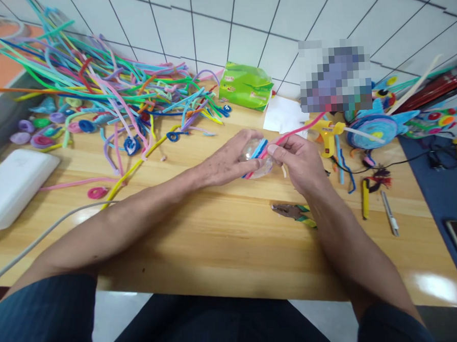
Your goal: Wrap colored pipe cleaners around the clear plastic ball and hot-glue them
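My left hand [230,158] grips the clear container [249,149]; my right hand [302,162], nearer the free end, pinches the pink stem [302,129], slanting up-right.

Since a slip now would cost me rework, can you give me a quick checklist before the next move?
1. Left grip secure on the clear plastic piece: ok, thumb and fingers close around it.
2. Right grip on the pink fuzzy strip: ok, pinched by thumb and fingers.
3. Pink strip fully laid down: not ok, one end extends free past the right grip.
4. Glue gun hot: cannot tell.
5. Pliers clear of the right forearm: cannot tell, their handles meet it in this view.
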`<move>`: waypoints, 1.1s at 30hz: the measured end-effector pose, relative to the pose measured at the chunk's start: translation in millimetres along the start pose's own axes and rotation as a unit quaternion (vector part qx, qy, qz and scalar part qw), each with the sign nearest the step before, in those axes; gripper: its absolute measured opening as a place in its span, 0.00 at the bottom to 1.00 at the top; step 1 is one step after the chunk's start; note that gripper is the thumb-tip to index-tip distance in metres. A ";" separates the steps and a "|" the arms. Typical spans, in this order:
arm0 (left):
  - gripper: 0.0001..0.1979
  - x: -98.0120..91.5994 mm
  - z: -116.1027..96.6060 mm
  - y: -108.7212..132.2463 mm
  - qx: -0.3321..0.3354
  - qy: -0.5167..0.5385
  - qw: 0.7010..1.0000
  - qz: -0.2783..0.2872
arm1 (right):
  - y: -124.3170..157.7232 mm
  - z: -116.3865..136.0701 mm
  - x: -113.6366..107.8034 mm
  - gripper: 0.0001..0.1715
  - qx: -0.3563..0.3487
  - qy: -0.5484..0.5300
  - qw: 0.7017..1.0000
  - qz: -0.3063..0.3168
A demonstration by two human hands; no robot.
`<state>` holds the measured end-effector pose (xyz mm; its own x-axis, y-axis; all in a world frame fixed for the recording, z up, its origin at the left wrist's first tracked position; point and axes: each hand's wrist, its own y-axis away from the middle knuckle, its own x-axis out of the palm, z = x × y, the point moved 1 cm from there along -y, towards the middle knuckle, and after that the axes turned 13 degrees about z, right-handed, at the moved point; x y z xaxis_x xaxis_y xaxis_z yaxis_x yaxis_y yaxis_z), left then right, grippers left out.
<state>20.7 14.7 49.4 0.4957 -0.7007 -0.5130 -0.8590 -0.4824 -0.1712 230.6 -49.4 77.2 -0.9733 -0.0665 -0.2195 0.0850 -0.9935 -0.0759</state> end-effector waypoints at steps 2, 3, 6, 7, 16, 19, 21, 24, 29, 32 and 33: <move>0.31 1.2 1.0 -0.2 0.011 0.001 1.000 -0.007 | -1.5 0.1 -1.9 0.16 -0.002 0.003 1.000 -0.006; 0.31 1.9 1.5 -0.2 0.016 0.004 1.000 -0.010 | -2.1 0.2 -2.6 0.16 0.000 0.007 1.000 -0.004; 0.30 3.7 1.9 0.0 0.030 0.013 0.999 -0.018 | -2.5 1.2 -3.9 0.16 0.012 0.019 1.000 0.009; 0.30 4.0 1.7 0.1 0.034 0.017 0.999 -0.020 | -2.2 1.8 -4.1 0.16 0.014 0.020 1.000 0.013; 0.32 3.7 6.0 0.3 0.049 0.004 0.999 -0.004 | -0.1 1.6 -5.3 0.14 0.019 0.021 0.999 0.027; 0.31 4.1 8.2 0.2 0.050 0.009 0.999 -0.008 | -0.3 1.8 -7.0 0.14 0.016 0.027 0.999 0.031; 0.31 4.3 8.7 0.2 0.054 0.012 0.998 -0.011 | -0.3 1.6 -8.1 0.14 0.010 0.024 0.999 0.027; 0.31 3.9 8.2 0.6 0.064 0.012 0.998 -0.011 | -0.2 0.3 -9.1 0.15 0.004 0.020 1.000 0.022; 0.31 1.0 7.3 0.7 0.052 0.008 0.999 -0.002 | 0.7 -1.5 -9.4 0.14 0.008 0.029 0.999 0.032; 0.36 -0.6 5.5 -0.2 0.037 0.009 0.999 -0.008 | 1.3 -0.4 -8.1 0.13 0.009 0.040 0.998 0.036; 0.37 -1.0 4.5 -0.4 0.027 0.010 1.000 -0.007 | 1.4 0.1 -7.4 0.12 0.009 0.043 0.998 0.036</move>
<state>20.0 18.0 46.1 0.5092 -0.7056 -0.4928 -0.8578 -0.4626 -0.2240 237.9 -50.3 78.8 -0.9427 -0.1298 -0.3073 0.1491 -0.9880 -0.0400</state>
